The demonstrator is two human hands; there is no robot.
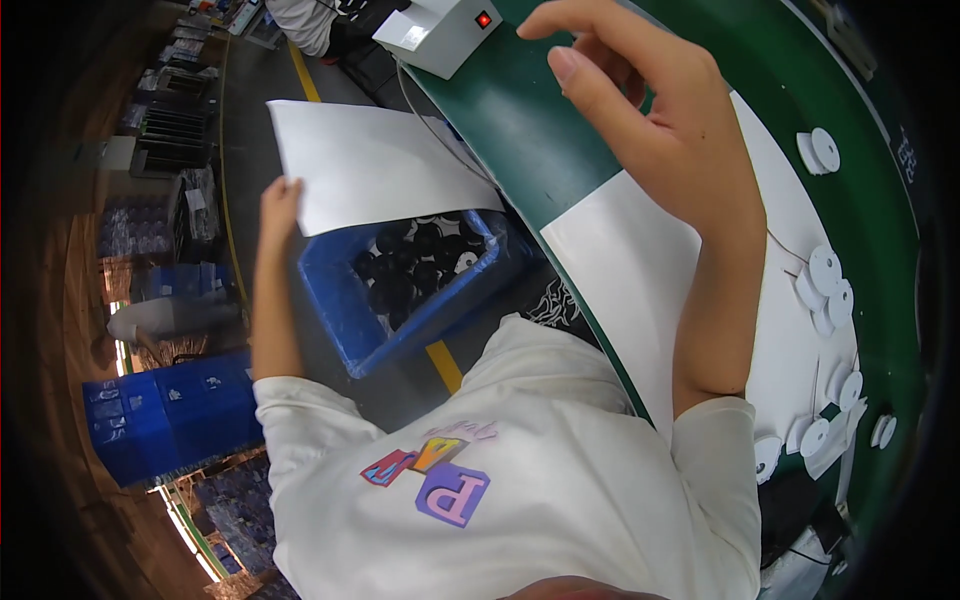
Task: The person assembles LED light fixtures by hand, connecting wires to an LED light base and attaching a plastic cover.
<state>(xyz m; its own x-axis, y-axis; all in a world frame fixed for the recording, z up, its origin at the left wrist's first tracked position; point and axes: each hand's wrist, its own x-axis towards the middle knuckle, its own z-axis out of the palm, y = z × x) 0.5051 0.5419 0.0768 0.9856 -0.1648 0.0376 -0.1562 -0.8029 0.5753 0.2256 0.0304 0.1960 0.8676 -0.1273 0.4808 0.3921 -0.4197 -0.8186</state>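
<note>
Over the far side of the blue bin (425,315), a white sheet (375,165) extends, left edge pinched by the left hand (278,210), fingers closed. Right of the bin, the right hand (665,130) (nothing visible held) is above the counter (520,130), fingers half curled, thumb apart.

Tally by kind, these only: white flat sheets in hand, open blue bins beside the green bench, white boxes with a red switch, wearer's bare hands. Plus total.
White flat sheet in hand: 1
Open blue bin: 1
White box with a red switch: 1
Bare hands, left and right: 2
Total: 5
</note>
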